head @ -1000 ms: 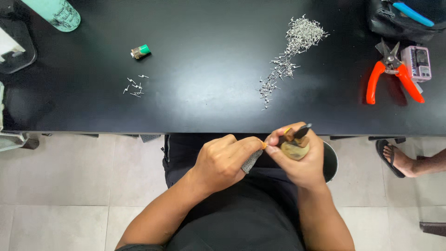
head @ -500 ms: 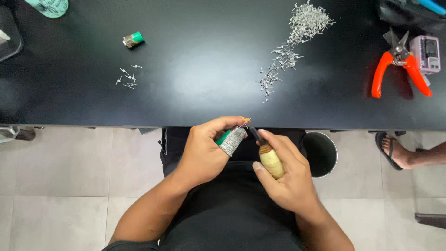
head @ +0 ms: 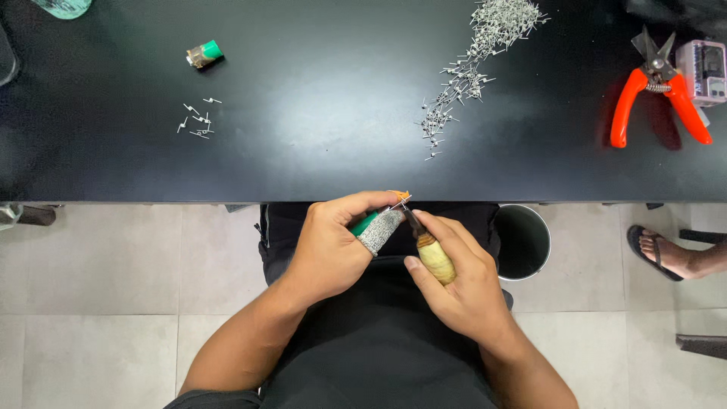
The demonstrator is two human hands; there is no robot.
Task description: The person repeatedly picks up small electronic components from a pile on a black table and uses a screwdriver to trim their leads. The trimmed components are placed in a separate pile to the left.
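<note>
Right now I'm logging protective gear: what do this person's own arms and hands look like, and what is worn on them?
Both forearms are bare, no sleeves visible. The left hand wears a grey knitted finger guard on one finger. The right hand is bare, without rings or watch.

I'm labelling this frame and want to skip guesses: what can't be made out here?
- Head view: the tiny piece at the left hand fingertips, too small.
- Tool tip in the right hand, hidden between the fingers; wooden handle shows.
- Pink device and bottle, cut by edges.
</note>
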